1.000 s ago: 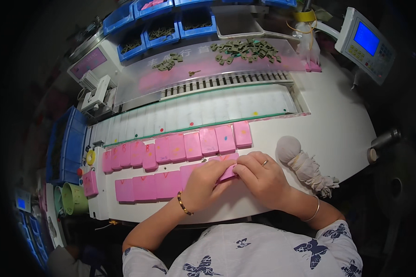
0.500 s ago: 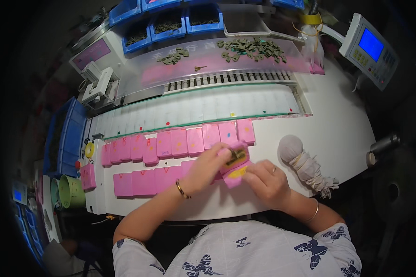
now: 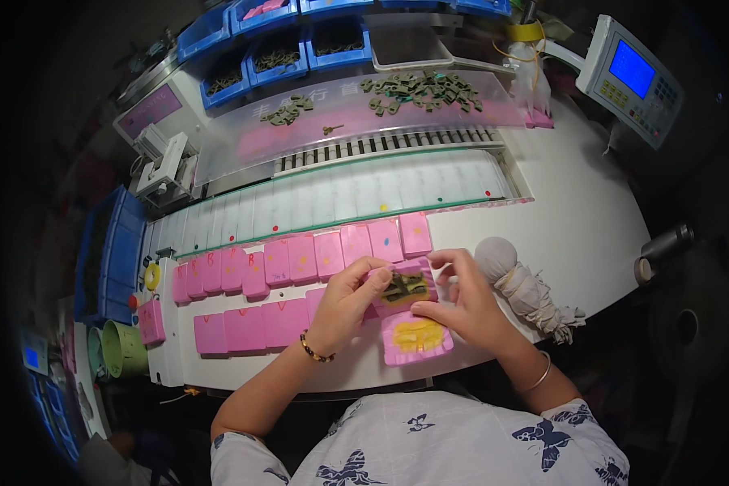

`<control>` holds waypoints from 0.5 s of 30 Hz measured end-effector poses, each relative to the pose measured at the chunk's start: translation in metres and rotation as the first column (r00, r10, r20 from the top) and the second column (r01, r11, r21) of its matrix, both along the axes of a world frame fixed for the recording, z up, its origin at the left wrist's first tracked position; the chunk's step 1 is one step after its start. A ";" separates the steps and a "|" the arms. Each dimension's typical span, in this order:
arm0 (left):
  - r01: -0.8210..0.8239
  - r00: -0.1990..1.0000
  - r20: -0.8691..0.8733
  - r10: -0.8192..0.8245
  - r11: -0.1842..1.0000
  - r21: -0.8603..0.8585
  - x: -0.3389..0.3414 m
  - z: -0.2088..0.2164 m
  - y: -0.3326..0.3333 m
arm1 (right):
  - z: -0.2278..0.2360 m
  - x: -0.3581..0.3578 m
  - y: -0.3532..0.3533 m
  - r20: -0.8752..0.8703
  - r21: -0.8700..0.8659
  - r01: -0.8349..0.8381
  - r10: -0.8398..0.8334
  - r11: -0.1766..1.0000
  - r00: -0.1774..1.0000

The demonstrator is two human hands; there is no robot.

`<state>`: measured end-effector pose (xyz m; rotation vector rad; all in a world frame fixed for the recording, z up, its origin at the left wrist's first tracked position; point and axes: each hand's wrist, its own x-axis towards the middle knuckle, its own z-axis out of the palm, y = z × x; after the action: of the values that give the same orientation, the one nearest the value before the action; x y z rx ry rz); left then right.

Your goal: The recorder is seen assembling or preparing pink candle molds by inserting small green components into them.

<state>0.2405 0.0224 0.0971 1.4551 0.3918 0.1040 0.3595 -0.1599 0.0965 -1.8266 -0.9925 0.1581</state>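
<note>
My left hand (image 3: 348,300) grips the left side of a pink mould half (image 3: 419,267), its thumb on the inner face. Dark green pieces (image 3: 403,287) lie in that half's yellow-lined hollow. At the same half's right side is my right hand (image 3: 466,308), index finger at the upper corner and thumb at the lower one. Just below, nearer to me, the other pink mould half (image 3: 409,358) rests with its yellow inner face up, apart from my fingers. Part of the upper half is hidden by my left hand.
Two rows of closed pink moulds (image 3: 287,257) stand left and ahead on the white table (image 3: 575,202). A cloth-wrapped bundle (image 3: 526,292) lies right. Behind are a glass-edged strip (image 3: 324,194), loose green pieces (image 3: 425,91), blue bins (image 3: 275,61) and a display panel (image 3: 630,73).
My right hand has let go of the yellow-faced mould half, which now lies below, and has moved to the half with the green pieces. The whole view has shifted slightly.
</note>
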 end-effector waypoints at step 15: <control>0.094 0.996 0.064 -0.069 0.699 -0.709 0.004 0.020 -0.016 | 0.022 0.010 -0.002 0.143 0.090 -0.575 0.561 0.813 0.815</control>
<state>0.2450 0.0062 0.1170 0.6858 0.2886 -0.0953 0.3693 -0.1621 0.1181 -1.3801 -1.5788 0.3521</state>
